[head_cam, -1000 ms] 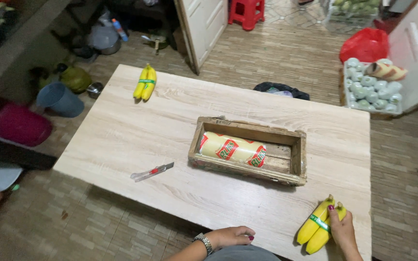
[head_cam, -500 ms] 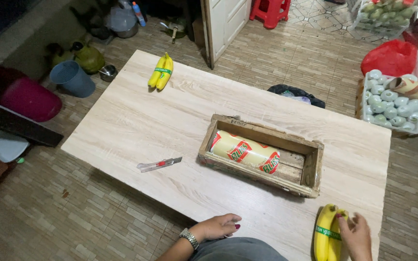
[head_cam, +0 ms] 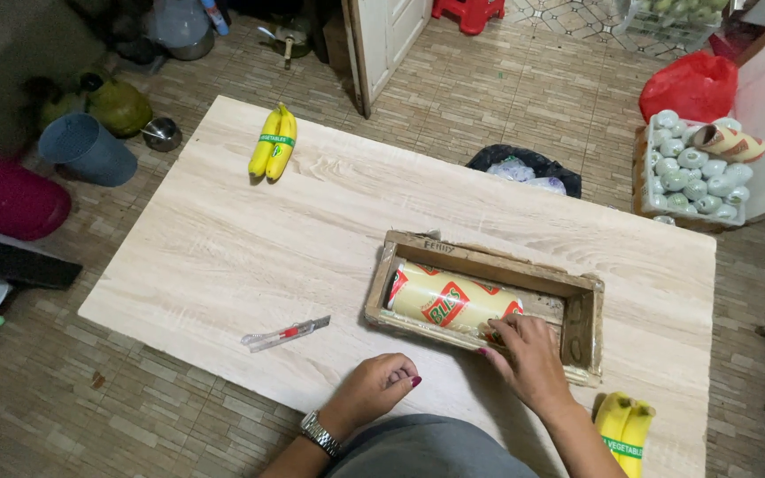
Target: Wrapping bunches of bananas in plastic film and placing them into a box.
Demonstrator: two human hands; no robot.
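A wooden box [head_cam: 493, 258] sits on the light wood table [head_cam: 250, 239] and holds a yellow and red roll of wrap [head_cam: 444, 299]. My right hand [head_cam: 527, 354] reaches over the box's near wall, fingertips touching the roll's right end. My left hand [head_cam: 378, 386] rests curled on the table's near edge, holding nothing, a watch on its wrist. Two taped bananas [head_cam: 625, 427] lie at the near right corner, beside my right forearm. A second taped pair of bananas [head_cam: 273, 143] lies at the far left.
A grey and red box cutter [head_cam: 285, 334] lies on the table left of the box. On the floor stand a crate of green fruit [head_cam: 691, 168], a red bag [head_cam: 691, 84], a black bin [head_cam: 524, 166], a blue bucket [head_cam: 87, 149] and a white door [head_cam: 382, 35].
My right hand let go of the near bananas, which now lie on the table, and moved left and forward onto the roll in the box. My left hand stayed put.
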